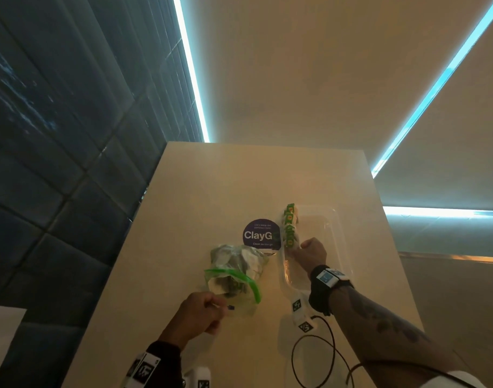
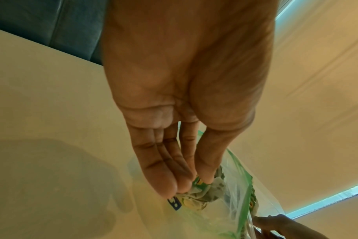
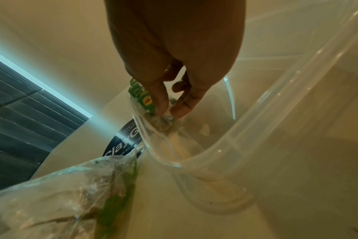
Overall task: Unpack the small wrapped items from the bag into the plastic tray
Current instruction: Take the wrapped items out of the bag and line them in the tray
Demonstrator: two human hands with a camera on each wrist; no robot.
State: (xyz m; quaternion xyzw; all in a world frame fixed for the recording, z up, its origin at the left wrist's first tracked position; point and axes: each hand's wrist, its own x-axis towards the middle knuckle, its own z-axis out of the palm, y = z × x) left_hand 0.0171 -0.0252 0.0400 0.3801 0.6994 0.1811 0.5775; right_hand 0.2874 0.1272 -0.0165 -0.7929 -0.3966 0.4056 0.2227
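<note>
A clear zip bag [image 1: 234, 271] with a green seal lies on the cream table, with several small wrapped items inside. My left hand [image 1: 215, 315] pinches the bag's near edge by the blue slider [image 2: 174, 204], thumb against fingers [image 2: 170, 181]. To the right lies the clear plastic tray [image 1: 333, 219]. A row of green-and-white wrapped items [image 1: 290, 228] stands along its left wall. My right hand [image 1: 301, 245] is inside the tray and pinches a small wrapped item [image 3: 164, 117] at the near end of that row, against the tray wall [image 3: 215, 153].
A round purple ClayGo sticker [image 1: 260, 233] sits on the table between bag and tray. A black cable [image 1: 315, 354] and white marker tags [image 1: 299, 306] lie near the front right. A padded blue wall [image 1: 43, 163] borders the table's left side.
</note>
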